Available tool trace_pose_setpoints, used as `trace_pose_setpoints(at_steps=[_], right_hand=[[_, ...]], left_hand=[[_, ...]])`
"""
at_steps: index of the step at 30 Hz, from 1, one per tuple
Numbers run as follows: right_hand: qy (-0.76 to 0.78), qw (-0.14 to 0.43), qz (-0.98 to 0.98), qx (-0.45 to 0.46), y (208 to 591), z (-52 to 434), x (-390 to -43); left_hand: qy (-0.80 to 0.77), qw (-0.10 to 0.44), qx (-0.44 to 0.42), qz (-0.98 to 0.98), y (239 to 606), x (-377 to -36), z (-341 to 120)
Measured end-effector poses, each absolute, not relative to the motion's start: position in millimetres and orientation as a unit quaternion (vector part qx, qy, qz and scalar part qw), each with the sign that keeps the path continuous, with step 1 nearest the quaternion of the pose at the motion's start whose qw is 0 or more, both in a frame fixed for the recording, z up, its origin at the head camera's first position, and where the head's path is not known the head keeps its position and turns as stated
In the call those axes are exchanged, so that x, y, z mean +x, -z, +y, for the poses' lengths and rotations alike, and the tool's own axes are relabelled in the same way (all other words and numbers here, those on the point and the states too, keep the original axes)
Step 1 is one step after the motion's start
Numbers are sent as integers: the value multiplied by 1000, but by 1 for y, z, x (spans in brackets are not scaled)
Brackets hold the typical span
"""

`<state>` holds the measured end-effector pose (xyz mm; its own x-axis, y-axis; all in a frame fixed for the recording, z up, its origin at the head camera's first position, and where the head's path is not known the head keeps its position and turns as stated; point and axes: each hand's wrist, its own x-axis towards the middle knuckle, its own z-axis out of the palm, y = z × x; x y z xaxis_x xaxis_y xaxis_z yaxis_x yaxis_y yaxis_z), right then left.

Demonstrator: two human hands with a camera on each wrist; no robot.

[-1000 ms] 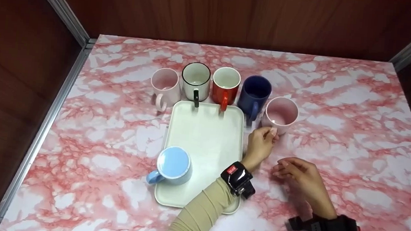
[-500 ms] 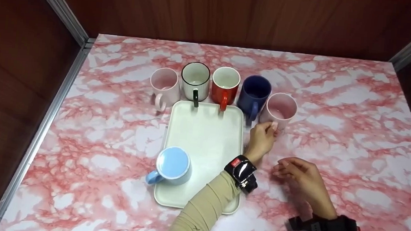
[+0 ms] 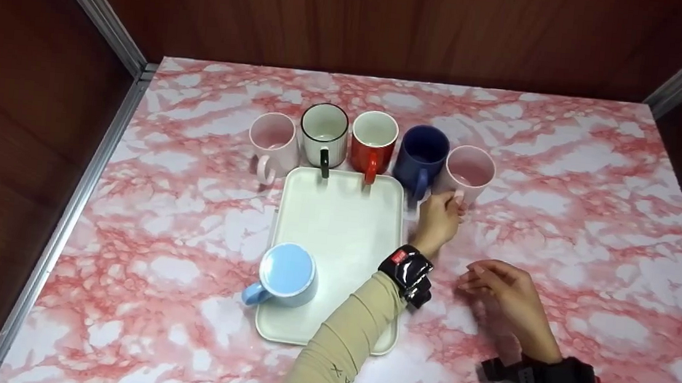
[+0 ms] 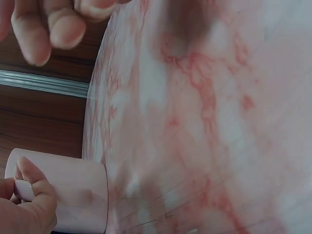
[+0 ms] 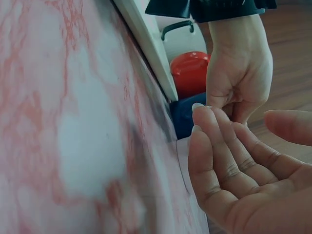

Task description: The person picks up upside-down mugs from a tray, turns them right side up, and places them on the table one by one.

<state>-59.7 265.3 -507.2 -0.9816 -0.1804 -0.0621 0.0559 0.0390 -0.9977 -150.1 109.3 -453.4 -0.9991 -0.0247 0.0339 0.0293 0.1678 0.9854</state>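
**Left hand pinches the handle of the pink mug at the right end of the row**

In the head view, the left hand point(image 3: 437, 220) reaches up past the right edge of the white tray point(image 3: 337, 234), and its grip is closed on the handle of the pink mug point(image 3: 470, 171) just above centre of the frame. The left wrist view confirms it: thumb and fingers point(image 4: 34, 187) pinch the small handle at the lower left, the mug point(image 4: 73, 190) standing on the marbled pink surface point(image 3: 563, 192).

This mug stands upright, just right of the dark blue mug point(image 3: 421, 152), close enough that I cannot tell whether they touch. To the left the row continues with a red mug point(image 3: 374, 139), a white mug with a black rim point(image 3: 324, 133) and a second pale pink mug point(image 3: 273, 141), all along the tray's upper edge.

The right hand point(image 3: 502, 292) sits right of centre, lower in the frame, near the surface, well apart from the mugs. Its grip is loose: fingers point(image 5: 219, 146) gently bent, palm exposed, holding nothing.

A light blue mug point(image 3: 285, 276) sits on the tray's lower left part, handle pointing off its left edge.
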Motion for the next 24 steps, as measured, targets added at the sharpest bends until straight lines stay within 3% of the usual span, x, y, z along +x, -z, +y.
trace_pose_setpoints(at_steps=[9,24], right_hand=[[610,70,787,58,458,249,-46],[597,76,795,70,460,256,-46]], left_hand=[[647,14,4,-762,451,-157,113],[598,17,10,-801,447,-171,119]])
